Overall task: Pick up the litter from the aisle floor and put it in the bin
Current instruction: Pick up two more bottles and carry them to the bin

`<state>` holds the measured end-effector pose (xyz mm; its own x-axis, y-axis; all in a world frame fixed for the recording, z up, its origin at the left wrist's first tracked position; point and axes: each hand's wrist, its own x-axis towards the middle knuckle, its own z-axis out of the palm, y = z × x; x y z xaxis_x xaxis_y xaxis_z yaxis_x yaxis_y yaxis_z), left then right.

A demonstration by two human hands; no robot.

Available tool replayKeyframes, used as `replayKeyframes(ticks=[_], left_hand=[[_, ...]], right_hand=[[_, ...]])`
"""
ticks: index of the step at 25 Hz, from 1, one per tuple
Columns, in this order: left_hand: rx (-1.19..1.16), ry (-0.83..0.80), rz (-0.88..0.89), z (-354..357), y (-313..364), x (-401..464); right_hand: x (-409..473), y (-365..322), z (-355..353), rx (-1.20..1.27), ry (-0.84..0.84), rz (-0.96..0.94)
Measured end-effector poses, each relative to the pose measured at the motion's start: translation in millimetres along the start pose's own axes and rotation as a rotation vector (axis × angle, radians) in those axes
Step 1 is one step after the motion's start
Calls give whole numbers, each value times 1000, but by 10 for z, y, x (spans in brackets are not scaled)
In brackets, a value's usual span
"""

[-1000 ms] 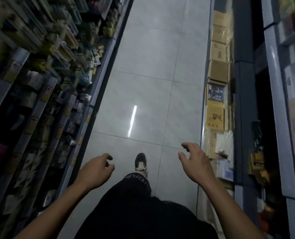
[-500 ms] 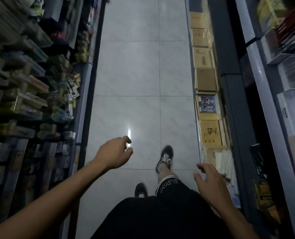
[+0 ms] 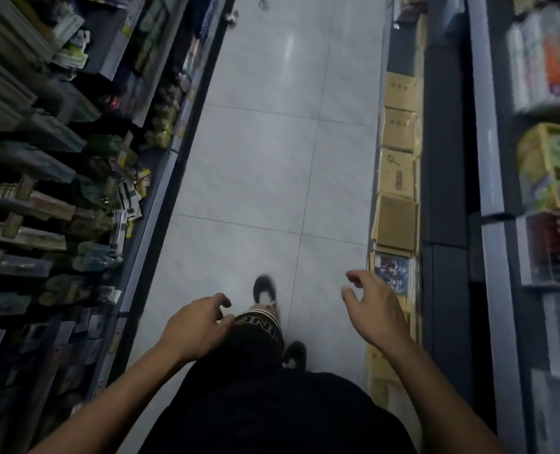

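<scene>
Head view, dim light, some motion blur at the right edge.

Aisle floor (image 3: 262, 178): pale grey tiles, one strip running up the middle of the frame; taken as the landmark. One bright glare patch on it near the far end.

Shelving: two runs. Left shelving (image 3: 59, 165) borders the floor's left edge, packed with small packaged goods too blurred to count. Right shelving (image 3: 488, 178) stands beyond the floor's right edge, with blurred boxed goods.

Cardboard boxes (image 3: 398, 168): one row along the floor's right edge, at the foot of the right shelving. Four plain brown ones are countable, plus one box with a blue printed face (image 3: 392, 271) at the row's near end; more pale cartons continue nearer, count unclear.

Person: dark shorts and two dark shoes on the floor's near end; front shoe (image 3: 264, 290), rear shoe (image 3: 294, 355).

Hands: two, both bare, both held above the floor's near end. Left hand (image 3: 195, 326): fingers loosely curled, holding nothing. Right hand (image 3: 375, 309): fingers spread and slightly bent, holding nothing, just in front of the blue-faced box.

Litter: two small pieces at the floor's far end. One (image 3: 231, 17) lies beside the left shelving's base; one (image 3: 264, 3) lies farther out on the tiles. Both well apart from the hands; kind not discernible.
</scene>
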<state>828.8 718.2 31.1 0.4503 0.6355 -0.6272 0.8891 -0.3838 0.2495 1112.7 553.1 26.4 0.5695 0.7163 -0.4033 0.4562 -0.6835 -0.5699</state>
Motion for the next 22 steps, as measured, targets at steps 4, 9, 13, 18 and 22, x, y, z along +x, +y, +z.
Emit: replayKeyframes(ticks=[4, 9, 13, 18, 22], left_hand=[[-71, -14, -48, -513, 80, 843], [-62, 8, 10, -1553, 379, 2075], [-9, 54, 108, -2497, 825, 3032], [21, 100, 175, -3405, 1521, 4251], [45, 108, 179, -3837, 2004, 5058]], right_hand=[[1225, -424, -340, -35, 12, -53], [2213, -830, -675, -42, 14, 6], [2802, -986, -981, -6, 31, 91], [3681, -927, -1350, 64, 41, 181], [4696, -970, -1746, 75, 65, 188]])
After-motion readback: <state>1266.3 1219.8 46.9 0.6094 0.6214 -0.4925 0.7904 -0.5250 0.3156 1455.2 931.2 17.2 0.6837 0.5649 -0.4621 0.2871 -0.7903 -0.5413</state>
